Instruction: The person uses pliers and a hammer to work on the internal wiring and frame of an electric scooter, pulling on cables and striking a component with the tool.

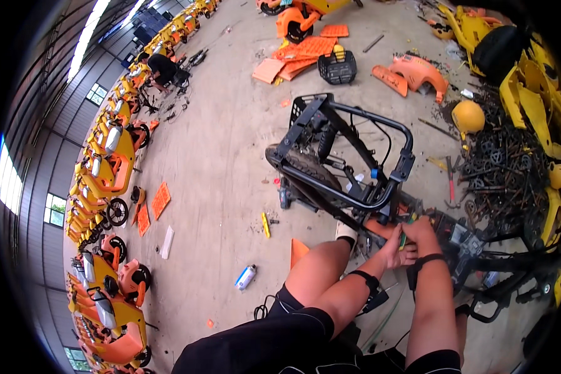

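The black scooter frame (355,202), stripped of its panels, lies on the floor before me with its rear wheel (308,168) still attached. At its lower right end, my right hand (421,230) is closed around a slim green-and-yellow handle (403,239), perhaps a screwdriver's; its tip is hidden. My left hand (395,250) is just left of it, thumb raised and fingers stretched out below the handle. Whether the left hand touches the handle is unclear. An orange part (378,228) of the scooter sits just beyond both hands, partly covered by the frame.
A hammer (450,181) lies near a heap of black metal parts (498,168) and a yellow helmet (468,116) on the right. A spray can (245,277) and yellow tool (265,225) lie left. Scooters (106,156) line the left wall; another person (162,70) crouches there.
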Demonstrator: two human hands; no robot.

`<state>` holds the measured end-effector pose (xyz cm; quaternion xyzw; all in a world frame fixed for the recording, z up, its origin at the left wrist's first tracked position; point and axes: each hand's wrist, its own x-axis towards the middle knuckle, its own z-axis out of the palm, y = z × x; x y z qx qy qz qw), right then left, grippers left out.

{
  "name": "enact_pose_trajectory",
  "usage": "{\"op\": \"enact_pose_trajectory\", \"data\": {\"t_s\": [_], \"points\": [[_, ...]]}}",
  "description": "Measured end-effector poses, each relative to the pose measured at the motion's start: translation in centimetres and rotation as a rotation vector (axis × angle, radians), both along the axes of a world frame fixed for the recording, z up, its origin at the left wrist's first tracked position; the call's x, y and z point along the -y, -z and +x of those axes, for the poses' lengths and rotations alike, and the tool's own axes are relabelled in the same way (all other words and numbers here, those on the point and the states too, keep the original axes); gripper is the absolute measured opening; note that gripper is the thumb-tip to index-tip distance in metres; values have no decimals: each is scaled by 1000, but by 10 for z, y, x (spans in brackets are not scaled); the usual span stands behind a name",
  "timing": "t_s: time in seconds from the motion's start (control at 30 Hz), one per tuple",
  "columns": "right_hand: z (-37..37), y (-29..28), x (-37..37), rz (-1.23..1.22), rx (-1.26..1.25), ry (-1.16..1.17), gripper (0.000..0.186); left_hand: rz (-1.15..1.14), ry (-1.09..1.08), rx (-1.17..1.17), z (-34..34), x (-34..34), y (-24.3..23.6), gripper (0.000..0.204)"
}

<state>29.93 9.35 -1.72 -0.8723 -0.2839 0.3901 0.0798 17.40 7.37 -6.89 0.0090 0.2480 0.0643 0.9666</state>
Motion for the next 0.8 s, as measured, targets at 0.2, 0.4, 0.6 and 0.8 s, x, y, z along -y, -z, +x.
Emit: {"op": "enact_pose_trajectory", "data": {"t_s": [0.2, 0.4, 0.6, 0.8], "points": [[-4, -19, 0, 11, -34, 53, 96, -70, 53, 111, -3, -8, 0, 97], [-7, -25, 1, -52, -41, 33, 92, -191, 4, 72, 6, -1, 1, 106], [-2, -33, 2, -88, -6, 47, 90, -159, 21, 16, 13, -1, -12, 107], [-2, -30, 1, -107, 22, 39, 87, -136, 19, -28, 15, -2, -23, 110]]}}
